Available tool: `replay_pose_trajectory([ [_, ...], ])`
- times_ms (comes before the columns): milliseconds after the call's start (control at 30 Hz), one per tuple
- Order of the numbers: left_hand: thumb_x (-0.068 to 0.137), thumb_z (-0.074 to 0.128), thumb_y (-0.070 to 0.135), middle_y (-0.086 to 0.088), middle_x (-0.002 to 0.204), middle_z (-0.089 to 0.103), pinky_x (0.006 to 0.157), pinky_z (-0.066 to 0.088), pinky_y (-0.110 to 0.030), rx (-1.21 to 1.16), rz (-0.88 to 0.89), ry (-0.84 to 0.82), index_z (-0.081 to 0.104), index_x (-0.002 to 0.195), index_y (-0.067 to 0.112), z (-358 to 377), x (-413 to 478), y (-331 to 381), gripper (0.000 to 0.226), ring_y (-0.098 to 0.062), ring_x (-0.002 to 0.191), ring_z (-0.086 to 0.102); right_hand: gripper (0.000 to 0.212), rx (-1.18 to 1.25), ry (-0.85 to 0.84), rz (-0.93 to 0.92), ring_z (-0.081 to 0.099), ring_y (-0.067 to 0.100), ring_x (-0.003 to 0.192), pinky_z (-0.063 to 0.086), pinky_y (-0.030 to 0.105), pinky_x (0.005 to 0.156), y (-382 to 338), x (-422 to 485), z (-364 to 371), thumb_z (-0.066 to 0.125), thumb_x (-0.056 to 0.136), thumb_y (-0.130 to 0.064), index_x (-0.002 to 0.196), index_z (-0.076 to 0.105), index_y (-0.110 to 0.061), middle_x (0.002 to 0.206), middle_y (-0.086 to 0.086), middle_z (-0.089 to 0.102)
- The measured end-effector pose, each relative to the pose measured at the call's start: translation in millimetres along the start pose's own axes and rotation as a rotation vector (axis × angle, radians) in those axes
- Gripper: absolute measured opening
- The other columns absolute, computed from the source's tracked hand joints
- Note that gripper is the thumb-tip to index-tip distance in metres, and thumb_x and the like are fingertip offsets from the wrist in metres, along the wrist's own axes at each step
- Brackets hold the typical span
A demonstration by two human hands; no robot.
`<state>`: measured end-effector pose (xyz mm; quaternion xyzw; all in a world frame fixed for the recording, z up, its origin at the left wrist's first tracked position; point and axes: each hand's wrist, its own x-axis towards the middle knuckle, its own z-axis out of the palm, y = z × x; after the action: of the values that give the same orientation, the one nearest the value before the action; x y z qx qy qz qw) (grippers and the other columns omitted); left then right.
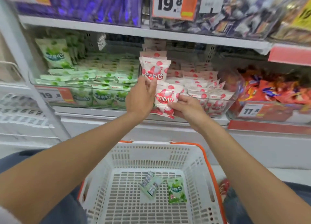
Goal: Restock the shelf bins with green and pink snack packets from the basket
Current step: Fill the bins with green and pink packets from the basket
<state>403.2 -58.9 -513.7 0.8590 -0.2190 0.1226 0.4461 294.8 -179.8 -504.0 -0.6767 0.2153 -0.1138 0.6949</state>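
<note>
Head cam, looking down at the shelf. Left hand [141,96] is up at the front of the pink bin [225,102], thumb and fingertips pinching the bottom edge of the upper pink packet [154,69], which stands upright. Right hand [186,107] is just beside it, fingers curled round the lower pink packet [165,99], held in front of the same bin. The green bin [104,87] sits right next door on the left, pretty full. Down below, the white basket [207,156] has only two left: a face-down green packet [150,185] and a face-up green packet [176,190], lying side by side on the bottom.
</note>
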Motion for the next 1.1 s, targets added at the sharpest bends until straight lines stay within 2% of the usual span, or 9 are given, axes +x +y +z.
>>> replay_pose_trajectory([
  [133, 0.1, 0.038, 0.05, 0.005, 0.068, 0.048, 0.054, 0.032, -0.032, -0.014, 0.014, 0.179, 0.044, 0.089, 0.016, -8.9, 35.6, 6.8, 0.036, -0.014, 0.059, 0.047, 0.032, -0.045, 0.201, -0.068, 0.066, 0.007, 0.06, 0.055, 0.023, 0.055, -29.0, 18.2, -26.2, 0.07, 0.085, -0.002, 0.114, 0.06, -0.011, 0.087, 0.006, 0.07],
  [233, 0.1, 0.037, 0.051, 0.006, 0.071, 0.045, 0.054, 0.028, -0.031, -0.014, -0.028, 0.165, 0.042, 0.091, 0.017, -4.2, 51.7, 0.4, 0.036, -0.01, 0.06, 0.044, 0.025, -0.142, 0.33, -0.125, 0.067, 0.014, 0.078, 0.058, 0.035, 0.08, -41.1, 42.5, -42.8, 0.075, 0.08, -0.01, 0.101, 0.064, -0.017, 0.094, 0.006, 0.072],
  [300, 0.098, 0.037, 0.053, 0.004, 0.074, 0.048, 0.056, 0.032, -0.031, -0.028, -0.034, 0.147, 0.041, 0.094, 0.017, 2.0, 59.1, -6.1, 0.037, -0.011, 0.062, 0.047, 0.015, -0.164, 0.385, -0.157, 0.064, 0.015, 0.078, 0.054, 0.035, 0.084, -49.9, 67.5, -47.5, 0.074, 0.082, -0.009, 0.087, 0.064, -0.018, 0.088, 0.004, 0.07],
  [400, 0.097, 0.037, 0.056, -0.001, 0.085, 0.054, 0.062, 0.039, -0.036, -0.073, -0.017, 0.135, 0.041, 0.101, 0.019, 9.8, 70.0, -16.2, 0.038, -0.018, 0.072, 0.055, 0.015, -0.202, 0.454, -0.217, 0.063, 0.014, 0.078, 0.052, 0.027, 0.072, -58.6, 122.7, -47.7, 0.071, 0.084, -0.007, 0.096, 0.064, -0.014, 0.088, 0.001, 0.067],
  [567, 0.098, 0.029, 0.058, 0.005, 0.107, 0.046, 0.073, 0.032, -0.032, -0.067, 0.061, 0.11, 0.047, 0.119, 0.026, 16.6, 77.4, -24.9, 0.043, -0.012, 0.086, 0.047, 0.029, -0.315, 0.511, -0.258, 0.061, 0.011, 0.091, 0.047, 0.012, 0.058, -66.1, 212.0, -45.1, 0.062, 0.091, -0.014, 0.12, 0.058, -0.012, 0.106, -0.003, 0.063],
  [733, 0.096, 0.019, 0.063, -0.003, 0.099, 0.054, 0.061, 0.034, -0.024, -0.07, 0.136, 0.083, 0.054, 0.098, 0.027, 21.5, 82.4, -33.1, 0.05, 0.02, 0.09, 0.038, 0.033, -0.364, 0.555, -0.348, 0.063, 0.021, 0.111, 0.052, 0.028, 0.091, -68.1, 255.7, -29.0, 0.059, 0.09, -0.011, 0.122, 0.062, -0.009, 0.121, 0.008, 0.066],
  [800, 0.096, 0.017, 0.063, -0.004, 0.097, 0.055, 0.062, 0.034, -0.021, -0.06, 0.136, 0.059, 0.055, 0.095, 0.027, 23.0, 83.7, -36.0, 0.052, 0.021, 0.089, 0.036, 0.036, -0.398, 0.555, -0.315, 0.059, 0.026, 0.117, 0.049, 0.037, 0.099, -63.3, 267.9, -23.8, 0.057, 0.091, -0.014, 0.126, 0.059, -0.009, 0.127, 0.012, 0.063],
  [933, 0.094, 0.014, 0.064, -0.005, 0.093, 0.053, 0.063, 0.034, -0.022, -0.056, 0.152, 0.05, 0.055, 0.092, 0.028, 22.4, 82.1, -38.1, 0.055, 0.019, 0.087, 0.037, 0.033, -0.504, 0.61, -0.3, 0.057, 0.03, 0.119, 0.045, 0.032, 0.097, -59.6, 280.8, -20.1, 0.048, 0.096, -0.011, 0.126, 0.059, -0.007, 0.128, 0.015, 0.062],
  [1100, 0.092, 0.013, 0.065, -0.007, 0.09, 0.048, 0.062, 0.032, -0.021, -0.06, 0.168, 0.062, 0.05, 0.084, 0.026, 21.2, 79.7, -36.8, 0.054, 0.015, 0.088, 0.038, 0.03, -0.488, 0.672, -0.398, 0.056, 0.025, 0.12, 0.041, 0.027, 0.093, -54.5, 285.4, -20.0, 0.053, 0.093, -0.011, 0.122, 0.047, -0.01, 0.123, 0.008, 0.06],
])
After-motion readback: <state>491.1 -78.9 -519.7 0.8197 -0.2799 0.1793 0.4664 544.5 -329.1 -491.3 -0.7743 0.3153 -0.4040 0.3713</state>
